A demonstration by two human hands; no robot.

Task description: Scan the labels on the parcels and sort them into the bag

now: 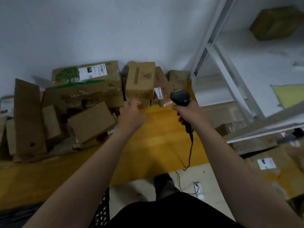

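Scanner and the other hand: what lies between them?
In the head view, bare yellow tabletop lies between the left hand and the scanner in the right hand; cardboard parcels stand just beyond that gap.

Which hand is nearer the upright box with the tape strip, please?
Left. The left hand is below the upright box; the right hand grips the scanner farther right.

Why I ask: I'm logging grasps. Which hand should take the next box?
Left: the left hand is free and near the upright box; the right hand holds the scanner.
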